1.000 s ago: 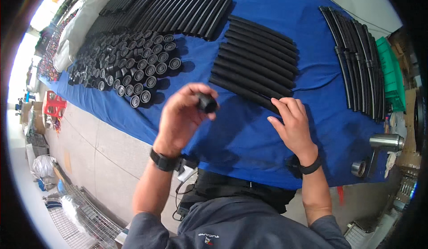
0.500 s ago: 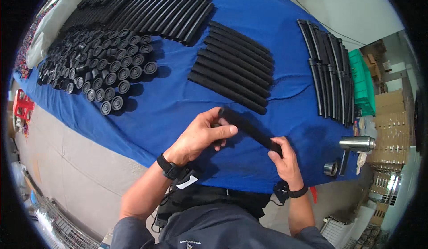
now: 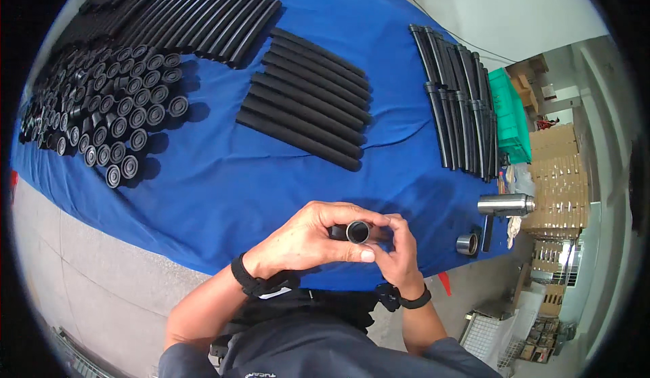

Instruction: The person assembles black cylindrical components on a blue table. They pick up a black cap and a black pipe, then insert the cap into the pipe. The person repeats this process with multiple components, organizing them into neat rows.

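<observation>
Close to the table's near edge, a black tube (image 3: pixel 357 232) stands roughly end-on to me, its round open mouth with a pale rim facing up. My left hand (image 3: pixel 298 239) curls round its top from the left, thumb in front and fingers behind. From the right, my right hand (image 3: pixel 401 253) grips it too, fingertips close to those of the left. The tube's lower length is hidden by the hands. Beyond them, several matt black tubes (image 3: pixel 305 100) lie side by side in a slanted row on the blue cloth (image 3: pixel 223 202).
Black round caps (image 3: pixel 139 115) cluster at left, below long black tubes (image 3: pixel 203 23). Collared black tubes (image 3: pixel 464 110) lie at right beside a green crate (image 3: pixel 509 117). A steel cylinder (image 3: pixel 504 205), a metal ring (image 3: pixel 467 244) and stacked cardboard (image 3: pixel 555 175) are farther right.
The tube has turned from lying slanted between my hands to showing its open end. My right hand has come up against the left. The whole view has swung to the right.
</observation>
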A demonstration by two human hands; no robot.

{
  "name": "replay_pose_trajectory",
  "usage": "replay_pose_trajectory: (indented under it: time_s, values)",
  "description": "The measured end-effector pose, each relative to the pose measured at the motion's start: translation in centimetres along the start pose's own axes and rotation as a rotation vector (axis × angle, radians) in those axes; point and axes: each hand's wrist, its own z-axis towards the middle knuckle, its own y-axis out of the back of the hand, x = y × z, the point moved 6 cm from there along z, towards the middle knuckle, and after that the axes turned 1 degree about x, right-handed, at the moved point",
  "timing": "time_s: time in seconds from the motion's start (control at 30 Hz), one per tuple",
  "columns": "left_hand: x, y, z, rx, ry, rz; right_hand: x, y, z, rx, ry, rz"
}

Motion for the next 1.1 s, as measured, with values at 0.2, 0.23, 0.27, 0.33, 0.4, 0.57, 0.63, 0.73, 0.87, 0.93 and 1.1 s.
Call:
replay_pose_trajectory:
  time_s: [0.2, 0.23, 0.27, 0.33, 0.4, 0.57, 0.63, 0.73, 0.87, 0.93, 1.1]
  values:
    - [0.7, 1.1, -1.1, -0.016, 0.030, -0.036, -0.1, -0.6, -0.6, -0.040, -0.015, -0.047]
    - [0.8, 1.3, -1.1, -0.018, 0.041, 0.008, -0.2, -0.7, -0.8, -0.035, -0.031, -0.034]
    - [1.1, 1.6, -1.5, -0.045, 0.110, 0.030, -0.4, -0.9, -1.0, -0.034, -0.051, -0.019]
    - [0.9, 1.4, -0.7, -0.042, 0.242, 0.083, -0.9, -0.5, -1.4, -0.033, -0.054, -0.011]
    - [0.3, 1.6, -0.9, -0.081, 0.087, 0.202, -1.0, -0.6, -0.9, -0.032, -0.009, -0.053]
    - [0.6, 1.3, -0.8, -0.172, 0.024, -0.015, 0.6, 1.3, 0.1, -0.034, -0.042, 0.048]
    - [0.2, 0.4, -0.2, -0.177, -0.026, -0.197, 0.7, 1.9, -0.2, 0.003, -0.119, 0.140]
    - [0.4, 0.5, 0.1, -0.248, 0.017, -0.172, -0.3, 2.4, -1.0, -0.211, -0.288, 0.904]
    - [2.4, 1.6, -0.3, -0.443, 0.140, 0.139, -1.5, 4.9, 0.5, -0.465, -0.250, 1.545]
    - [3.0, 0.8, 0.1, -0.304, 0.132, 0.253, -2.6, 4.2, 0.1, -0.427, -0.298, 1.648]
    - [2.3, -2.4, 1.1, -0.219, 0.055, -0.020, -5.2, -0.3, -2.2, -0.463, -0.515, 1.901]
